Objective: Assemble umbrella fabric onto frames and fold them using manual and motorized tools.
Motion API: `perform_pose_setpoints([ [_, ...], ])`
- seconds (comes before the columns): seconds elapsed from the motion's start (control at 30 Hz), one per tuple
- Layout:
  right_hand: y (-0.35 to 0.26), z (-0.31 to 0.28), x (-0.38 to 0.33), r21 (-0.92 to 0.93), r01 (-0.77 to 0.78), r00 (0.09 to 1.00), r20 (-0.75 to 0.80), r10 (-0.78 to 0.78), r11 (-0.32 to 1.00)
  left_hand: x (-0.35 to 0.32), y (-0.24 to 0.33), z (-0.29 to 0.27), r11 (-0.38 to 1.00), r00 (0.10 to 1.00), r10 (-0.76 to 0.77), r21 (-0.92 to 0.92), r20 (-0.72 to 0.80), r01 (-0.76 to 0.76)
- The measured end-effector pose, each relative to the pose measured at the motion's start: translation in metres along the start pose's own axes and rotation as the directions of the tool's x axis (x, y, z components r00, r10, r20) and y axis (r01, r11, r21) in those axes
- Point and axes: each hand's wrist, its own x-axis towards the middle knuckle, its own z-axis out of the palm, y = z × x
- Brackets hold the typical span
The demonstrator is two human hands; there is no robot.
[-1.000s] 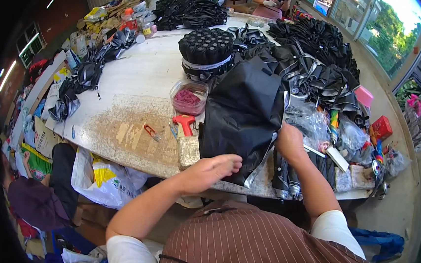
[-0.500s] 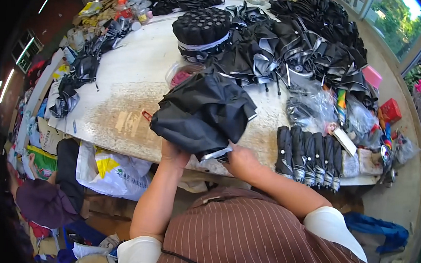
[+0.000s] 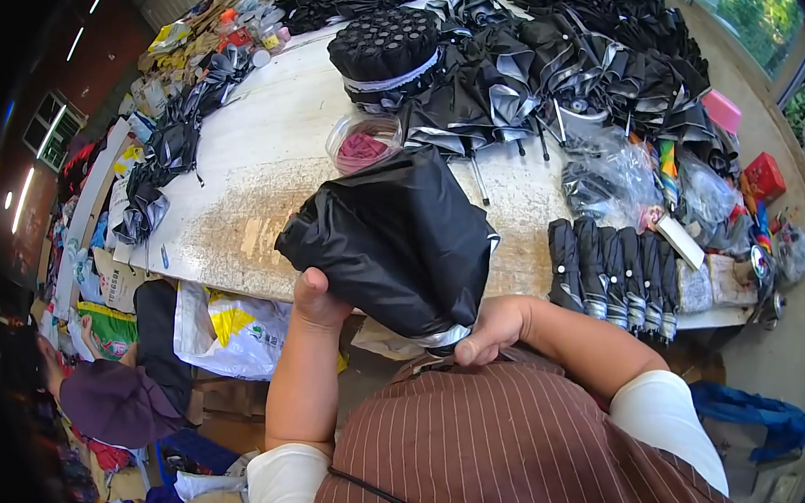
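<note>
A loosely gathered black umbrella [image 3: 394, 241] with a silvery lining edge is in front of me at the table's near edge. My right hand [image 3: 498, 330] is closed on its lower end, thumb pressed beside the silver rim. At the umbrella's lower left, my left hand [image 3: 323, 300] holds the cloth, its thumb outside and its fingers hidden beneath. Just behind the umbrella stands a clear round tub [image 3: 364, 144] with dark pink contents. To its right, several folded black umbrellas [image 3: 613, 273] lie side by side.
The worn white table [image 3: 239, 168] bears a round banded bundle of black umbrellas [image 3: 385, 56] and a heap of loose ones [image 3: 615, 74]. Plastic bags [image 3: 616, 178] lie at the right. A white sack [image 3: 231, 333] sits below the edge. At lower left is another person in a purple cap [image 3: 121, 400].
The umbrella's lower end has come nearer my body with my right hand, and its cloth looks smoother. My left thumb now shows at its lower left. The view has shifted slightly.
</note>
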Motion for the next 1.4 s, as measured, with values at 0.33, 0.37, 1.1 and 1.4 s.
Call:
perform_pose_setpoints([
  [0.33,-0.034,0.030,-0.019,-0.777,0.003,0.489,-0.548,-0.679,0.629,-0.025,0.019,-0.013,0.992,0.942,0.125,0.046,-0.310,-0.116],
  [0.37,-0.036,0.033,-0.020,-0.777,0.009,0.489,-0.546,-0.681,0.630,-0.024,0.023,0.003,0.985,0.914,0.158,0.127,-0.373,-0.118],
  [1.1,-0.028,0.058,0.001,-0.926,-0.034,0.587,-0.323,-0.743,0.376,-0.097,0.025,0.035,0.854,0.937,0.281,0.499,-0.206,-0.146],
  [1.4,-0.050,0.034,-0.040,-0.961,-0.068,0.580,-0.255,-0.773,0.266,-0.113,0.011,0.025,0.886,0.988,-0.004,0.458,-0.154,0.075],
])
